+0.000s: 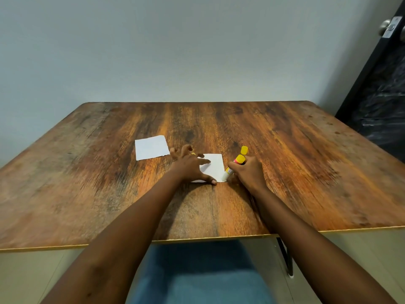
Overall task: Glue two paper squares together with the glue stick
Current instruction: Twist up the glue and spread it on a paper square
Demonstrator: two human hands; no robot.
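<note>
The left hand (190, 166) lies on one paper square (215, 166) near the middle of the wooden bench (306, 161), with fingers straight and spread, so its grip is released and it only presses the sheet. The right hand (247, 170) has its grip clenched around the glue stick (232, 168), which is tilted, its lower end touching the near right corner of this square. The second paper square (151, 147) lies apart, on the far left.
</note>
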